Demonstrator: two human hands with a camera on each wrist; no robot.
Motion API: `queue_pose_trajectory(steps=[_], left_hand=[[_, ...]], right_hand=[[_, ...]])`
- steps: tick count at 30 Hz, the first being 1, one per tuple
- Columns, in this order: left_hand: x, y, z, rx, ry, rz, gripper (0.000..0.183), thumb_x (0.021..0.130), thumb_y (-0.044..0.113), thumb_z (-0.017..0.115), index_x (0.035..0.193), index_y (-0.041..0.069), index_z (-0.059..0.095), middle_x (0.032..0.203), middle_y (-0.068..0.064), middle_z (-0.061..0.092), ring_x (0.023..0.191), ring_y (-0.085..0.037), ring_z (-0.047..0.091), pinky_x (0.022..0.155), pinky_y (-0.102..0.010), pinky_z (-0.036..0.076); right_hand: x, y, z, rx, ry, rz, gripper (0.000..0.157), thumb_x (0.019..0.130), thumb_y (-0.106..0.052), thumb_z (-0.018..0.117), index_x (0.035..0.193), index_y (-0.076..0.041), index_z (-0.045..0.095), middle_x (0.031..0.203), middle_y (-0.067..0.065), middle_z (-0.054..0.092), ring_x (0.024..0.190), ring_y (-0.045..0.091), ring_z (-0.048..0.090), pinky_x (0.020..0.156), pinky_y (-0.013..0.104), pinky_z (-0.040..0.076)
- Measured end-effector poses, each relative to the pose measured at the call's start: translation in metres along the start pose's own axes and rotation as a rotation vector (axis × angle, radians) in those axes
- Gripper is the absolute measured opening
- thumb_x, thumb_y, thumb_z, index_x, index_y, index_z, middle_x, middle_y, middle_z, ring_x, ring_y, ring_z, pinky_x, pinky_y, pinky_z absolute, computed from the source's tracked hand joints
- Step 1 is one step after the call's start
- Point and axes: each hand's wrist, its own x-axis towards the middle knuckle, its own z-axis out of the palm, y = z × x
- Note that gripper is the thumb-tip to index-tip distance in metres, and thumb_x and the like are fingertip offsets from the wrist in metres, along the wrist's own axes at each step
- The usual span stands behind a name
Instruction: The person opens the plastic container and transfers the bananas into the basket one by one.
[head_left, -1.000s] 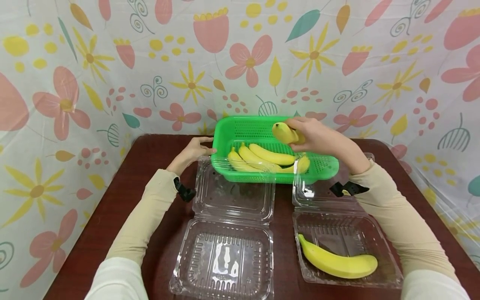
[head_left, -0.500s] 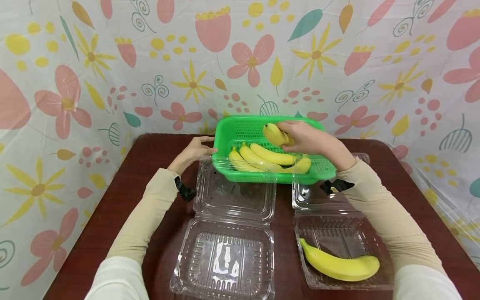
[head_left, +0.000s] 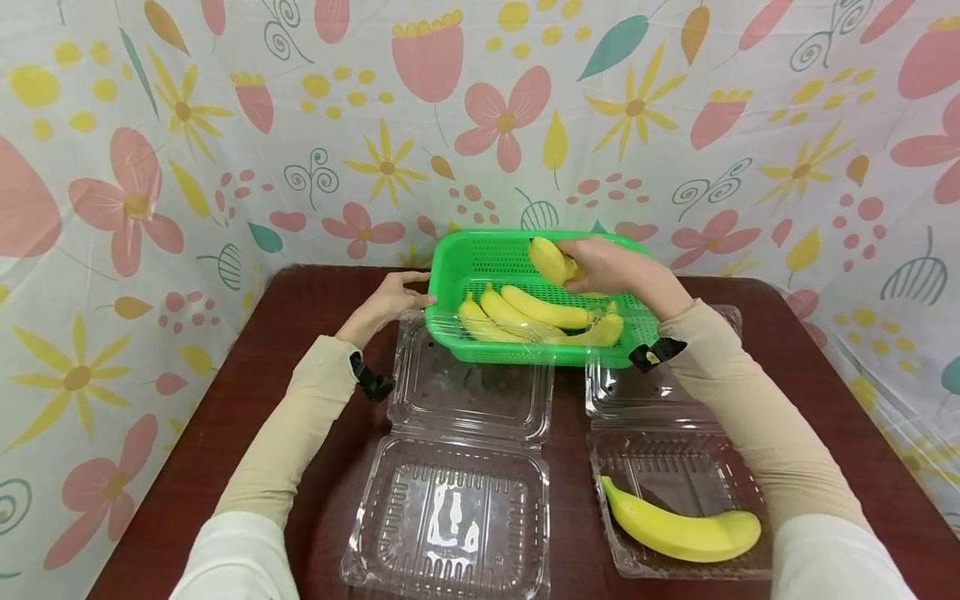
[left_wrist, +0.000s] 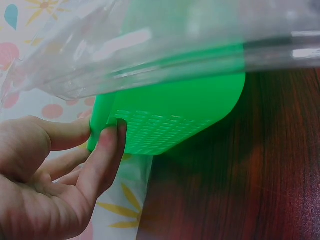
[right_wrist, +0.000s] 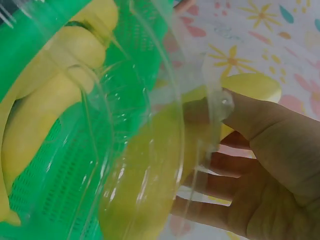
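Note:
My right hand (head_left: 609, 265) holds a yellow banana (head_left: 551, 263) above the right half of a green plastic basket (head_left: 444, 283). In the right wrist view, that banana (right_wrist: 145, 175) shows through a clear lid, with the thumb and fingers around it. My left hand (head_left: 384, 304) is at the basket's left end. Seen from the left wrist, its thumb and fingers pinch the basket rim (left_wrist: 102, 112). Several more bananas (head_left: 543, 310) lie inside the basket, partly behind clear lids. One banana (head_left: 682, 529) rests in the right clear clamshell box (head_left: 626, 567).
A second clear clamshell box (head_left: 450, 517) stands open at the left with nothing in it. Its raised lid (head_left: 472, 400) and the right box's lid (head_left: 622, 392) overlap the basket's front. A flowered cloth (head_left: 300, 125) hangs behind the dark wooden table (head_left: 300, 517).
My right hand has moved left over the basket with the banana, mostly in the first half second. The left hand has stayed at the basket's end.

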Motion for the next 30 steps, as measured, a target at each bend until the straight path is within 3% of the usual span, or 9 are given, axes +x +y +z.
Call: queue_pose_trajectory(steps=[14, 20, 25, 28, 30], left_hand=[[0.001, -0.002, 0.000, -0.009, -0.011, -0.017, 0.061, 0.095, 0.010, 0.062, 0.150, 0.008, 0.036, 0.126, -0.028, 0.060, 0.116, -0.035, 0.061, 0.086, -0.032, 0.057], [0.001, -0.002, -0.001, -0.015, -0.014, -0.025, 0.061, 0.095, 0.011, 0.062, 0.150, 0.009, 0.035, 0.126, -0.028, 0.060, 0.116, -0.035, 0.061, 0.088, -0.035, 0.056], [0.001, -0.001, -0.002, -0.007, -0.012, -0.026, 0.061, 0.095, 0.012, 0.062, 0.150, 0.010, 0.036, 0.126, -0.027, 0.060, 0.117, -0.036, 0.060, 0.095, -0.041, 0.053], [0.001, -0.002, -0.002, -0.020, -0.013, -0.028, 0.062, 0.094, 0.011, 0.063, 0.150, 0.010, 0.036, 0.126, -0.027, 0.060, 0.117, -0.036, 0.060, 0.091, -0.038, 0.055], [0.000, -0.002, -0.003, -0.036, -0.013, -0.026, 0.062, 0.094, 0.010, 0.063, 0.150, 0.010, 0.036, 0.127, -0.028, 0.060, 0.117, -0.036, 0.060, 0.086, -0.033, 0.057]], right_hand=[[0.008, 0.013, 0.010, 0.045, -0.209, 0.060, 0.017, 0.085, -0.008, 0.066, 0.091, -0.006, 0.049, 0.077, 0.008, 0.047, 0.066, 0.018, 0.040, 0.061, 0.030, 0.035], [0.009, 0.015, 0.014, 0.047, -0.295, 0.072, 0.015, 0.085, -0.009, 0.064, 0.087, -0.006, 0.049, 0.076, 0.006, 0.042, 0.065, 0.016, 0.035, 0.060, 0.030, 0.030], [0.009, 0.015, 0.016, 0.040, -0.358, 0.115, 0.019, 0.087, -0.013, 0.064, 0.101, -0.005, 0.055, 0.095, 0.010, 0.057, 0.078, 0.020, 0.048, 0.068, 0.034, 0.041], [0.009, 0.016, 0.017, 0.040, -0.368, 0.119, 0.030, 0.088, -0.015, 0.066, 0.114, -0.002, 0.057, 0.112, 0.016, 0.061, 0.095, 0.026, 0.057, 0.078, 0.040, 0.049], [0.010, 0.018, 0.018, 0.055, -0.363, 0.115, 0.034, 0.088, -0.013, 0.065, 0.119, -0.001, 0.057, 0.115, 0.018, 0.063, 0.102, 0.029, 0.060, 0.082, 0.042, 0.051]])
